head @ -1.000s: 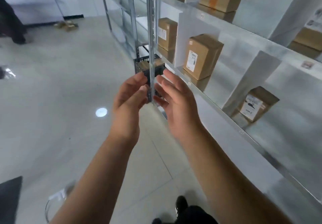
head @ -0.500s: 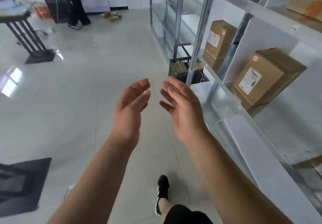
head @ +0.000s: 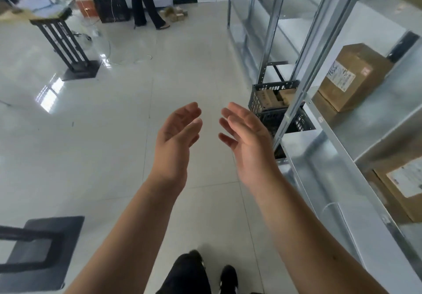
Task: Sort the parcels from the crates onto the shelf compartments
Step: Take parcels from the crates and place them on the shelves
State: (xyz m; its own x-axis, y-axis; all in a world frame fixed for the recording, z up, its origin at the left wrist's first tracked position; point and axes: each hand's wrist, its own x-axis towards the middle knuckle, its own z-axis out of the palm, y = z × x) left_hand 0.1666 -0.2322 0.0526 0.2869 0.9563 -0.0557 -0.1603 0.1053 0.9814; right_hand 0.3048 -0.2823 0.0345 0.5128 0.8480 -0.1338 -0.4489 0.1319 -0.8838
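My left hand [head: 177, 137] and my right hand [head: 247, 138] are held out in front of me, palms facing each other, fingers relaxed and holding nothing. Ahead and to the right, a black crate [head: 272, 101] with brown parcels [head: 269, 96] inside stands on the floor by the metal shelf [head: 342, 161]. On the shelf lies a brown parcel [head: 352, 75] with a white label, and another labelled parcel [head: 402, 186] sits one level lower at the right edge.
A person in black trousers [head: 146, 1] stands at the far wall next to a tall black crate [head: 109, 1]. A black table stand [head: 68, 49] is at the left and a dark base [head: 43, 252] at the lower left. Small boxes [head: 175, 15] lie on the floor.
The view has swung left and away from the shelf, so the crate now lies ahead on the right. Both hands stay empty and have drawn slightly further apart.
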